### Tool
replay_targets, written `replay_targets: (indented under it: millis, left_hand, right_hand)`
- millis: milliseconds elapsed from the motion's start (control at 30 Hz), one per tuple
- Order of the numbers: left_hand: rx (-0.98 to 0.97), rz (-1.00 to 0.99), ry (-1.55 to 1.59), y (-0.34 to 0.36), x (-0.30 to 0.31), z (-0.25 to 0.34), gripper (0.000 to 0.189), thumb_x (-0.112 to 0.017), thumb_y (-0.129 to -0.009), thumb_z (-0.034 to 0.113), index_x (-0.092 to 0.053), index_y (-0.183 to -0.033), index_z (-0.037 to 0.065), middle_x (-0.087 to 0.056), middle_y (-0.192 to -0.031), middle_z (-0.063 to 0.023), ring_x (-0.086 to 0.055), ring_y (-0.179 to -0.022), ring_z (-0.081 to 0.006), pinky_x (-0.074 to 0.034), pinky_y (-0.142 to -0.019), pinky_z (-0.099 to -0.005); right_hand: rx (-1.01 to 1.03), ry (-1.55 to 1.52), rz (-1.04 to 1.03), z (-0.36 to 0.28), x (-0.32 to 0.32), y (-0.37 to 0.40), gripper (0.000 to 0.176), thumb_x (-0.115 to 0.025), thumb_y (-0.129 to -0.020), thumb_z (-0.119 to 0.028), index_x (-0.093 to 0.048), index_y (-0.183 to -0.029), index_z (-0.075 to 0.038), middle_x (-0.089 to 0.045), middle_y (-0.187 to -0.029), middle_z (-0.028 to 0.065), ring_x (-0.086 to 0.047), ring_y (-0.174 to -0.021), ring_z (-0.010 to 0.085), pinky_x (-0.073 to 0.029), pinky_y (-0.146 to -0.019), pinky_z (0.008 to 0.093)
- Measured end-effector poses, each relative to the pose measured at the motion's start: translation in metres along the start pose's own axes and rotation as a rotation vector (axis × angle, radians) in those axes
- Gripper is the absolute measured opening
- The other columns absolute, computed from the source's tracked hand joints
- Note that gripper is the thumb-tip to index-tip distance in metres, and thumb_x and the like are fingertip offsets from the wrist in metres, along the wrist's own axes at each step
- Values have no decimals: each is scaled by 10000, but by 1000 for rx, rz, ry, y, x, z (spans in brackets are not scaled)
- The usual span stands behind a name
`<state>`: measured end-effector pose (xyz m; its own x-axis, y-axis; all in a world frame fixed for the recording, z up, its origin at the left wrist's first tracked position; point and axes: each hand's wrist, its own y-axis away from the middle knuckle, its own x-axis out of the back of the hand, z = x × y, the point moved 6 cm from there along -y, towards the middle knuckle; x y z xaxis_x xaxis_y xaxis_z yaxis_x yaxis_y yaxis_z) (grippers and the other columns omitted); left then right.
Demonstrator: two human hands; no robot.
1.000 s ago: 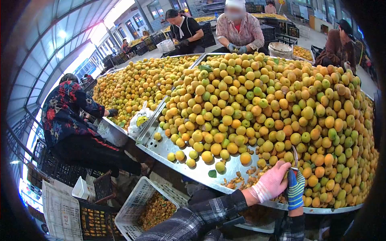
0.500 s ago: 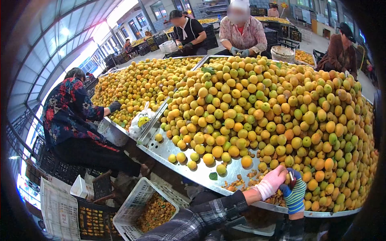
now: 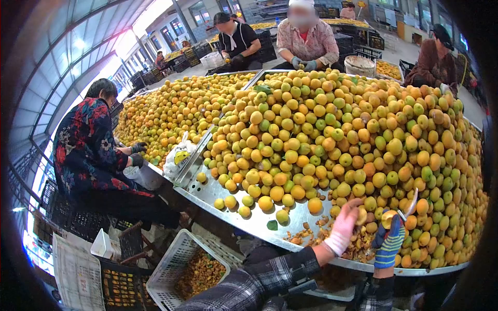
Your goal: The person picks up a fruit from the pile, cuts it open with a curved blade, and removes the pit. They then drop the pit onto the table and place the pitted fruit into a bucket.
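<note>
Over the front edge of the metal table, my left hand (image 3: 346,224), in a pink and white covering, holds a piece of apricot (image 3: 361,216) in its bent fingers. My right hand (image 3: 389,241), in a blue and yellow striped glove, is just right of it. It grips a curved metal tool (image 3: 411,202) that points up, with a cut apricot (image 3: 387,219) at the fingertips. Small brown-orange scraps (image 3: 311,233) lie on the tray beneath and left of my hands. A large heap of apricots (image 3: 332,129) rises behind them.
A white basket (image 3: 165,269) of scraps stands below the table's edge (image 3: 228,222). A tray of fruit pieces (image 3: 120,285) is at the lower left. A person in a floral top (image 3: 88,135) sits at the left; other people work behind the heap. A plastic bag (image 3: 179,155) lies by the divider.
My hands have moved apart, and the fruit and the tool's blade now show between and above them. The person at the left has raised their head and brought both gloved hands together.
</note>
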<state>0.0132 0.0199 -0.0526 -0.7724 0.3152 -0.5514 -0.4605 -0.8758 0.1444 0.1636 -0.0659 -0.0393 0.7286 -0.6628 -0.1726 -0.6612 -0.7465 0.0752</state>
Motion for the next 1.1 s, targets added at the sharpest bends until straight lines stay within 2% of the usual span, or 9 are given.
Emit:
replay_targets:
  millis: [100, 167, 233, 267, 367, 433, 567, 667, 1100]
  left_hand:
    - [46, -15, 264, -1, 2, 1, 465, -474, -973, 261, -359, -1342, 2, -607, -1050, -119, -559, -1019, -202, -419, -957, -343]
    - [64, 2, 245, -5, 6, -15, 476, -488, -959, 254, -348, -1333, -6, -611, -1048, -115, -574, -989, -207, -438, -926, -356]
    - [-15, -51, 144, -7, 0, 1, 349, -528, -910, 339, -550, -1068, 28, -628, -937, -96, -598, -882, -218, -477, -833, -383]
    - [135, 28, 320, 8, -8, 3, 338, -549, -889, 383, -586, -951, 52, -628, -885, -82, -598, -856, -220, -481, -816, -382]
    - [266, 16, 313, 8, -5, -6, 309, -504, -928, 348, -594, -1005, 62, -623, -894, -68, -586, -838, -196, -484, -782, -350]
    - [280, -8, 526, 1, 2, -18, 308, -524, -931, 326, -549, -1099, 69, -604, -898, -79, -587, -793, -205, -507, -706, -337]
    - [283, -67, 123, 10, -5, -18, 354, -505, -952, 395, -538, -1044, 55, -575, -800, -74, -582, -618, -179, -485, -519, -275]
    - [230, -151, -69, 19, -21, -16, 544, -417, -927, 580, -538, -864, 53, -554, -662, -69, -557, -510, -168, -463, -455, -276]
    - [144, -59, -379, 33, -33, -23, 591, -360, -939, 601, -568, -871, 51, -549, -671, -25, -511, -582, -112, -436, -545, -238]
  right_hand:
    - [129, 225, 28, 16, -13, 2, 309, -640, -883, -250, -604, -985, 39, -607, -731, 46, -500, -569, 98, -423, -488, 285]
    - [66, 631, -205, 6, -41, 14, 309, -653, -869, -220, -596, -1038, 33, -641, -818, 62, -574, -689, 122, -483, -614, 297]
    - [324, 570, -144, -4, -59, 25, 330, -672, -850, -222, -596, -1048, 31, -663, -913, 98, -612, -837, 150, -497, -743, 316]
    - [202, 263, -157, -4, -63, 28, 370, -690, -833, -263, -597, -1050, 21, -663, -962, 152, -624, -909, 184, -495, -788, 340]
    - [314, 735, 10, -9, -46, 21, 253, -671, -853, -241, -604, -901, -1, -661, -788, 98, -588, -692, 144, -469, -585, 352]
    - [241, 337, 62, -12, -37, 13, 305, -667, -857, -300, -590, -815, -8, -617, -661, 57, -552, -592, 102, -431, -506, 312]
    - [2, -505, 49, -25, -22, 2, 373, -651, -881, -353, -471, -614, -166, -419, -479, -43, -380, -382, 58, -273, -352, 249]
    - [-29, -594, -37, -41, -20, 3, 500, -522, -928, -489, -297, -592, -194, -216, -500, -52, -251, -383, 95, -207, -367, 270]
    - [104, -536, 150, -27, -6, 9, 346, -610, -909, -391, -533, -694, -131, -468, -557, -70, -416, -508, 17, -294, -451, 213]
